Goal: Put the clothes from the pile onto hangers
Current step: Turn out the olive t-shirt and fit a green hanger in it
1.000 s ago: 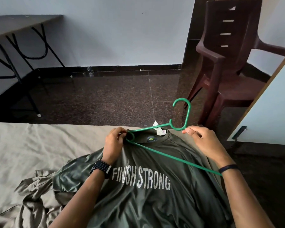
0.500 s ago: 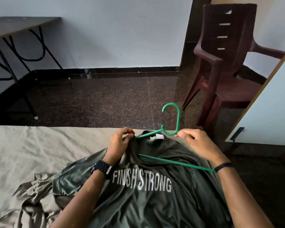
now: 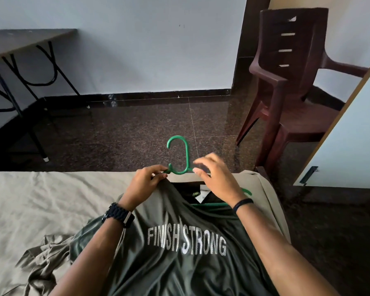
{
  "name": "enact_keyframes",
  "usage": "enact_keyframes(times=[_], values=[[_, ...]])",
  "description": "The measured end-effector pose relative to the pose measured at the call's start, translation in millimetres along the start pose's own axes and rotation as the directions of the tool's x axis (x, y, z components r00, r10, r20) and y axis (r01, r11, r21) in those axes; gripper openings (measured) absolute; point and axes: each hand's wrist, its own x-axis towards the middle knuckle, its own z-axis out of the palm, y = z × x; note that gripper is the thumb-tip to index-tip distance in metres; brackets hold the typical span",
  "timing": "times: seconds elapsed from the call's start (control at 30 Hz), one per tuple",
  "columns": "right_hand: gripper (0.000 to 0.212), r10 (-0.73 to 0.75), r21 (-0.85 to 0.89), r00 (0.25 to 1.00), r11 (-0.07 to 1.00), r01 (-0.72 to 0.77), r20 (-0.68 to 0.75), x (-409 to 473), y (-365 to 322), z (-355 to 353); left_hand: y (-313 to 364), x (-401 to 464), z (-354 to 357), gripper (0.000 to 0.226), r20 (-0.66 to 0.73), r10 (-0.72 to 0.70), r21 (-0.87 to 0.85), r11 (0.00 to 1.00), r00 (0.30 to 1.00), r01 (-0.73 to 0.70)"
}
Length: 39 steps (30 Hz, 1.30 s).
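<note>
Head view: an olive T-shirt [image 3: 179,253] printed "FINISH STRONG" in white lies on the bed [image 3: 41,199]; a small logo at the inner collar is too small to read. The left hand [image 3: 145,184] has its grip pinched on the collar edge. At its 2 o'clock stands the green hanger [image 3: 183,157], hook upright. The right hand [image 3: 214,180], at the hook's 4 o'clock, is blurred; I cannot tell its grip.
</note>
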Motion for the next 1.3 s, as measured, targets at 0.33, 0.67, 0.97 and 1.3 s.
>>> enact_keyframes(times=[0.33,0.67,0.97,1.3], values=[[0.019,-0.017,0.139,0.994,0.99,0.032,-0.108,-73,7,37,1,-3,-6,0.025,-0.021,-0.08,-0.25,0.966,0.997,0.072],[0.036,0.121,-0.214,0.929,0.976,-0.047,0.349,-60,11,44,4,-5,-18,0.026,-0.057,-0.136,-0.459,0.883,0.989,0.095],[0.039,0.364,-0.333,0.931,0.882,-0.333,0.035,-44,32,6,1,-8,-17,0.028,-0.178,-0.15,-0.114,0.985,0.972,0.131],[0.013,0.562,0.119,0.82,0.826,-0.551,-0.105,-30,34,-24,3,-18,-37,0.026,-0.195,0.189,0.122,0.978,0.962,-0.168]])
